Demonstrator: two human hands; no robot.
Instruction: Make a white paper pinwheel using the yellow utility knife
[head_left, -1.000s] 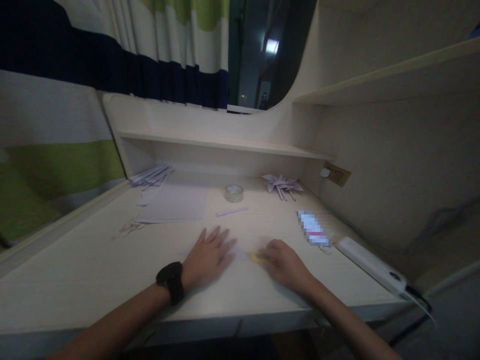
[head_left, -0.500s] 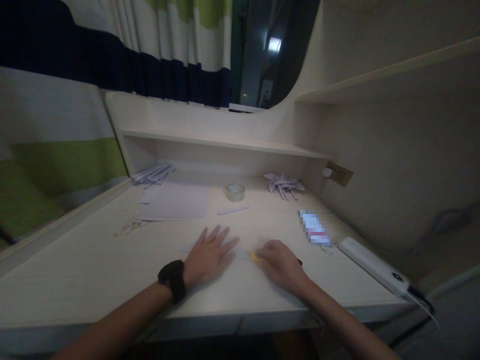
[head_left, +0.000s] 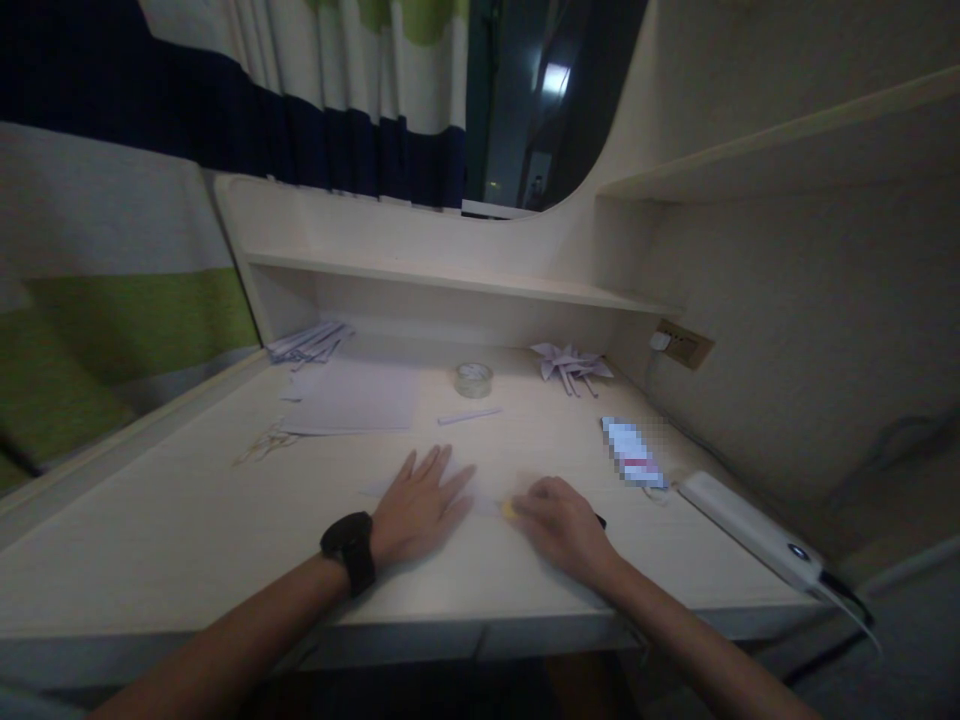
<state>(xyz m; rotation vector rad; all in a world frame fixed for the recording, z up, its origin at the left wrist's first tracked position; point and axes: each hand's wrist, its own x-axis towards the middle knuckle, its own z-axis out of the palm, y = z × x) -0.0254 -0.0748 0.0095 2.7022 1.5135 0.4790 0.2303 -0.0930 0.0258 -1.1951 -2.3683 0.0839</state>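
My left hand (head_left: 421, 502), with a dark watch on its wrist, lies flat with fingers spread on a thin white piece of paper (head_left: 489, 505) on the desk. Most of that paper is hidden beneath it. Close by on the right, the fingers of my right hand (head_left: 559, 520) are closed around a slim tool with a yellow end (head_left: 508, 508). A dark end shows past the back of this hand; the rest is covered, so its exact kind is unclear. The yellow end is at the paper's right part. Beyond both hands lies a narrow folded paper strip (head_left: 470, 416).
A tape roll (head_left: 473, 380) stands behind the strip. White sheets (head_left: 352, 395), paper strips (head_left: 311, 342) and thin strings (head_left: 264, 443) lie left. Folded paper pinwheels (head_left: 570, 367), a phone (head_left: 634, 453) and a white power strip (head_left: 750, 530) with cables are right. A shelf (head_left: 450, 277) spans the back.
Both hands keep nearly the same places and grips. The view has shifted slightly. The yellow end remains close to the paper's right part.
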